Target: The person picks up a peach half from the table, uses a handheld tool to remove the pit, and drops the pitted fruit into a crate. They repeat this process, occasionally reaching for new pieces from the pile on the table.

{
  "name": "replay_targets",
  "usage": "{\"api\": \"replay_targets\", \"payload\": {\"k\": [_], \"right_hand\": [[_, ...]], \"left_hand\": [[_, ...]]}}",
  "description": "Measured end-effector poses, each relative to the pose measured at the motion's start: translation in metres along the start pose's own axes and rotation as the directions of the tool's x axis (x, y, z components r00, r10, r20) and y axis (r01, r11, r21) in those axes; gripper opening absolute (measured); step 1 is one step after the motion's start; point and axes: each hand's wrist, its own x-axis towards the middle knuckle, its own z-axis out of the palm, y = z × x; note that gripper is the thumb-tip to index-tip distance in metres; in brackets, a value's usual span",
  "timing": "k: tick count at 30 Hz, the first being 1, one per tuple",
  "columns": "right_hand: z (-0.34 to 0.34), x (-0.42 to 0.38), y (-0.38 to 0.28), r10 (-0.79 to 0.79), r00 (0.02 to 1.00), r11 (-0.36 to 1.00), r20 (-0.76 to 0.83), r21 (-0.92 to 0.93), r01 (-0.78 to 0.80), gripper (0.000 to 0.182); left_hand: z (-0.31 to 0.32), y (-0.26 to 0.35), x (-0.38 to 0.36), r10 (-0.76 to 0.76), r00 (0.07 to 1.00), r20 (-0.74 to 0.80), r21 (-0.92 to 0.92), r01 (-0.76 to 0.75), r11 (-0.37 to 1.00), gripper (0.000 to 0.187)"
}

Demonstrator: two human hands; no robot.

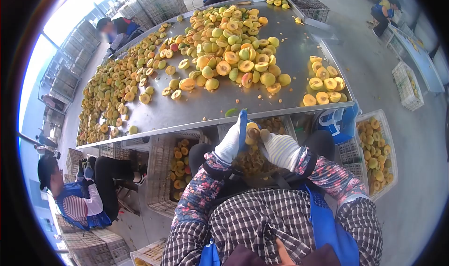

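Observation:
My left hand (230,142), in a white glove with blue on the fingers, is closed around a yellow peach half (252,129) just below the table's front edge. My right hand (282,150), in a striped knit glove, is closed right beside that fruit. A brown rounded tip shows at its fingers, but I cannot make out what it holds. Below both hands, a container of peach halves (255,161) sits between my knees. On the metal table (187,114) in front lies a large heap of halved peaches (234,55).
A smaller group of peach halves (322,83) lies at the table's right corner. A blue bucket (337,125) and a crate of peach halves (376,156) stand to my right. Another crate (159,172) is at my left, near a seated person (77,196). Other people sit around the table.

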Motion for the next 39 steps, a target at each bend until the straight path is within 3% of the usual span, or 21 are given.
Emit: {"api": "replay_targets", "payload": {"k": [2,3,4,5,7,8,11,13,14,16,17,19,21,22,25,26,27,29,30,34,39], "right_hand": [[-0.002,0.003,0.001,0.026,1.0,0.989,0.005,0.146,-0.026,0.029],[0.002,0.004,0.002,0.029,1.0,0.989,-0.002,0.146,-0.028,0.029],[0.011,0.005,0.004,0.045,0.995,0.976,-0.087,0.216,-0.026,0.029],[0.019,0.006,0.005,0.068,0.983,0.959,-0.173,0.284,-0.016,0.03],[0.023,0.007,0.003,0.054,0.975,0.948,-0.217,0.319,0.018,0.032],[0.021,0.006,0.0,0.058,0.98,0.944,-0.19,0.331,0.008,0.033],[0.005,0.0,-0.008,0.044,0.991,0.95,-0.127,0.312,-0.002,0.033],[-0.006,0.0,-0.008,0.014,0.999,0.956,0.045,0.294,-0.027,0.028],[-0.001,0.0,-0.004,0.013,0.999,0.956,0.041,0.293,-0.024,0.028],[0.021,0.001,0.007,-0.031,0.999,0.912,-0.018,0.409,0.035,0.024],[0.029,0.002,0.01,-0.032,0.999,0.911,-0.019,0.41,0.037,0.024],[0.037,0.004,0.007,0.135,0.99,0.742,-0.049,0.667,-0.068,0.023],[0.039,0.009,0.005,0.136,0.987,0.663,-0.087,0.749,-0.025,0.025],[0.039,0.012,0.004,0.139,0.983,0.577,-0.123,0.817,0.021,0.027],[0.039,0.013,-0.008,0.153,0.975,0.607,-0.159,0.794,0.034,0.031],[0.035,0.012,-0.008,0.18,0.976,0.705,-0.123,0.708,-0.04,0.034],[0.025,0.01,-0.011,0.184,0.975,0.707,-0.124,0.706,-0.043,0.034],[0.007,0.008,-0.015,0.135,0.99,0.909,0.045,0.393,-0.142,0.034],[0.014,0.013,-0.009,0.047,0.998,0.932,0.041,0.359,-0.059,0.035],[0.015,0.006,-0.002,0.093,0.993,0.833,0.072,0.54,-0.117,0.036],[0.022,0.007,0.007,0.063,0.993,0.857,0.097,0.505,-0.104,0.034]], "left_hand": [[0.002,-0.001,0.003,-0.065,0.998,0.021,0.044,0.065,0.997,0.057],[0.008,-0.013,0.009,0.352,0.934,-0.061,0.191,-0.335,0.923,0.053],[0.021,-0.012,0.003,0.711,0.699,-0.073,0.352,-0.649,0.674,0.049],[0.03,-0.011,-0.009,0.714,0.694,-0.098,0.499,-0.586,0.638,0.039],[0.031,-0.029,0.009,0.858,0.471,-0.204,0.526,-0.687,0.502,0.033],[0.024,-0.034,0.012,0.857,0.475,-0.199,0.528,-0.685,0.502,0.033],[0.012,-0.02,-0.001,0.711,0.697,-0.094,0.461,-0.603,0.651,0.031],[0.002,-0.022,0.004,0.766,0.638,0.077,0.691,-0.588,0.42,0.041],[-0.003,-0.023,0.012,0.768,0.635,0.079,0.692,-0.59,0.416,0.041],[-0.012,-0.023,0.023,0.472,0.881,-0.008,0.316,-0.446,0.837,0.04],[-0.011,-0.025,0.024,0.473,0.881,-0.009,0.318,-0.446,0.837,0.04],[0.002,-0.028,0.025,0.642,0.763,-0.072,0.233,-0.614,0.755,0.064],[0.013,-0.043,0.028,0.775,0.583,-0.242,0.276,-0.725,0.631,0.055],[0.015,-0.047,0.03,0.736,0.619,-0.274,0.183,-0.718,0.672,0.052],[0.023,-0.044,0.023,0.632,0.7,-0.331,0.026,-0.663,0.748,0.047],[0.027,-0.041,0.021,0.575,0.734,-0.362,-0.043,-0.629,0.776,0.046],[0.027,-0.043,0.023,0.574,0.737,-0.357,-0.046,-0.628,0.777,0.046],[0.021,-0.048,0.027,0.56,0.751,-0.35,-0.102,-0.625,0.774,0.046],[0.022,-0.043,0.022,0.535,0.776,-0.334,-0.129,-0.6,0.789,0.048],[0.011,-0.036,0.023,0.371,0.896,-0.244,-0.178,-0.417,0.891,0.055],[0.006,-0.036,0.026,0.342,0.92,-0.188,-0.18,-0.375,0.909,0.055]]}}
